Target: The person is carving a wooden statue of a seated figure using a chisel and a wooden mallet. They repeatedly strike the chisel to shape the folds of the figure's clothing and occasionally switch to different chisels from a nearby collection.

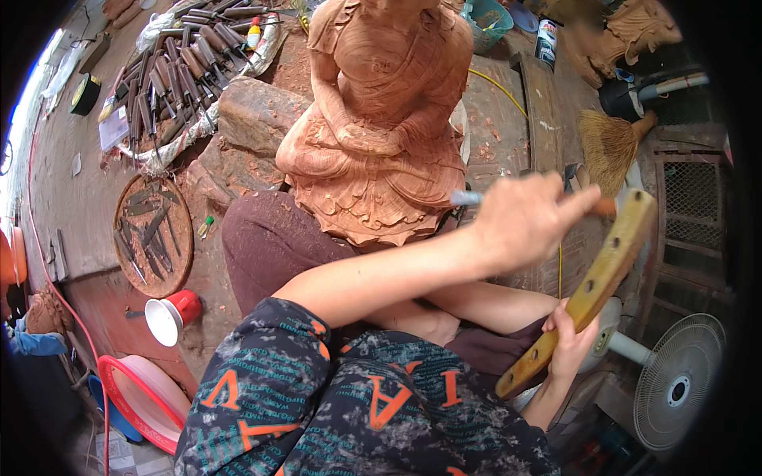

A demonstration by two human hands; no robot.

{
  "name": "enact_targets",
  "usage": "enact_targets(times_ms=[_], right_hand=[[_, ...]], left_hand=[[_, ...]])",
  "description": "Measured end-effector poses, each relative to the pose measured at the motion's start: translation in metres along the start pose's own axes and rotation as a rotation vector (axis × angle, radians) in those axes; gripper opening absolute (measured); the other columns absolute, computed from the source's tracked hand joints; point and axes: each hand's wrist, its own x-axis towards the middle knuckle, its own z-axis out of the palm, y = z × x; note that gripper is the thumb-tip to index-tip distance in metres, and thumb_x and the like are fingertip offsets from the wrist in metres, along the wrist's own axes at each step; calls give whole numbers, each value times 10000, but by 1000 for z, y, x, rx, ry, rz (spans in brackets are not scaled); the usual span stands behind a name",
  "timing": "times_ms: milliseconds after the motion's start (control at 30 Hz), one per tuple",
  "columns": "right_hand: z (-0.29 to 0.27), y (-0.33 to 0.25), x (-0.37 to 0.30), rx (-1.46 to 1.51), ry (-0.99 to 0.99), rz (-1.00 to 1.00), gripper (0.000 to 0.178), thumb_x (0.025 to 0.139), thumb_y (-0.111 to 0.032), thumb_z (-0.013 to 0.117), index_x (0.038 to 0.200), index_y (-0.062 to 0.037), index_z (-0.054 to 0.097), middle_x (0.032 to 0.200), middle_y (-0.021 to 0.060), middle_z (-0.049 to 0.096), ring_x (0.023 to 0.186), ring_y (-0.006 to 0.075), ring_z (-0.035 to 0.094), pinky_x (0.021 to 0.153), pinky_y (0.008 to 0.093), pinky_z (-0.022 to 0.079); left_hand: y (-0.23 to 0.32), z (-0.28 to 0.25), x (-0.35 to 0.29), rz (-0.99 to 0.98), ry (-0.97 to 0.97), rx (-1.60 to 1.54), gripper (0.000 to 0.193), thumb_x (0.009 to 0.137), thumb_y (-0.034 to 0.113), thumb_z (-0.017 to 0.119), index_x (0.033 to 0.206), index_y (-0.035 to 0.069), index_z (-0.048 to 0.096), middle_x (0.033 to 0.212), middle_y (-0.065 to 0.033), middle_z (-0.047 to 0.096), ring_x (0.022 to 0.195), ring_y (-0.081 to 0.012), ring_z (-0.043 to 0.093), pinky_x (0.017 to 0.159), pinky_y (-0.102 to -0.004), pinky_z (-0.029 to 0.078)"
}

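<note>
I note the one view: worn on the person's head, left of a side-by-side pair, above and behind left hand point(512, 226) and right hand point(568, 349). Faces steeply down, close in; its middle falls left of both. Fisheye reach: shirt point(357, 412) nearer than the hands, fan point(679, 389) to their right, straight edges bending.

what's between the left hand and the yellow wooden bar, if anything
Only the tool in the left hand: its brown end shows between the fingers and the upper part of the bar. Whether it touches is unclear. Nothing else visible blocks; the right hand grips the bar lower down.
</note>
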Motion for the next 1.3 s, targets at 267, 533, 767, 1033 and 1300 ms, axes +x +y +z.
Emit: enact_targets(times_ms=[267, 533, 767, 1033, 1300], right_hand=[[1, 22, -45, 121, -129, 207, 373, 797, 30, 589, 1129, 17, 419, 777, 71, 539, 557, 120, 516, 515, 246, 462], [40, 64, -64, 349, -434, 416, 233, 825, -44, 631, 1006, 12, 496, 755, 64, 552, 557, 111, 530, 508, 249, 461], [39, 72, -68, 421, -535, 403, 250, 844, -97, 632, 1032, 4, 500, 707, 39, 541, 560, 100, 533, 508, 241, 462], [38, 63, -99, 464, -594, 293, 325, 840, -99, 652, 1103, -4, 486, 743, 22, 542, 578, 74, 526, 505, 219, 452], [30, 54, -114, 482, -604, 243, 316, 844, -107, 651, 1092, -3, 484, 727, 18, 537, 575, 79, 527, 516, 220, 450]], left_hand=[[47, -33, -51, -202, -458, 44, 438, 815, 210, 601, 1209, 25, 548, 754, -131, 604, 569, -284, 622, 467, -379, 484], [57, -106, -117, -353, -849, 119, 377, 849, 281, 606, 1153, 60, 574, 768, -167, 651, 636, -328, 648, 530, -435, 495], [86, -168, -125, -479, -763, 268, 355, 872, 274, 600, 1160, 66, 587, 846, -139, 649, 708, -326, 636, 586, -418, 491], [141, -214, -128, -390, -476, 368, 381, 815, 251, 681, 1143, 69, 611, 731, -106, 595, 611, -289, 603, 529, -379, 457], [171, -239, -138, -425, -451, 443, 403, 776, 245, 712, 1120, 52, 628, 730, -111, 582, 620, -281, 596, 540, -361, 443]])
